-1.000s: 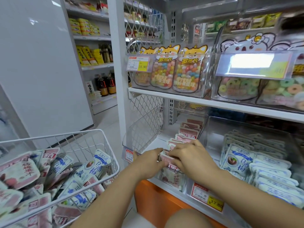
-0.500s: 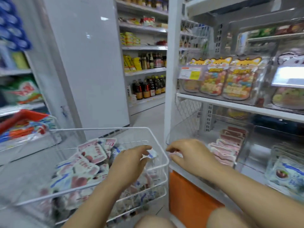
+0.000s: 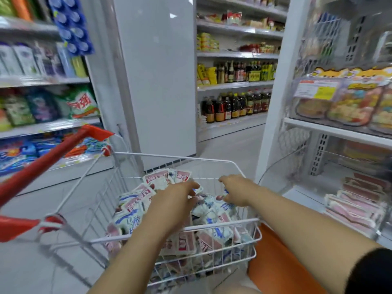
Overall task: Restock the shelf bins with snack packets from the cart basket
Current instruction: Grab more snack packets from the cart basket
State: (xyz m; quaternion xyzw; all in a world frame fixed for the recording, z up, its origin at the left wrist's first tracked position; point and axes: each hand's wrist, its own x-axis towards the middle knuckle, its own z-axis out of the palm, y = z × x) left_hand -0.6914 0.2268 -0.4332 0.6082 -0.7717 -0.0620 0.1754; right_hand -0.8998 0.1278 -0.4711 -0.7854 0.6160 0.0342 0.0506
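Snack packets (image 3: pixel 135 221), well over a dozen in pink-and-white and blue-and-white wrappers, lie heaped in the one wire basket (image 3: pixel 174 157) of the cart, and both hands are down among them. The left hand (image 3: pixel 176 200) has its fingers curled over the heap and pinches the edge of one blue-and-white packet (image 3: pixel 198 189). The right hand (image 3: pixel 236 189) bends its fingers down onto the packets just beside it; whether it holds one I cannot tell. One red cart handle (image 3: pixel 42 164) runs off to the left. To the right, one clear shelf bin (image 3: pixel 307 187) holds a row of pink packets (image 3: pixel 356 206), too blurred to count. Half a second ago the right hand was at the shelf edge; a second ago both hands were pressing packets into that bin.
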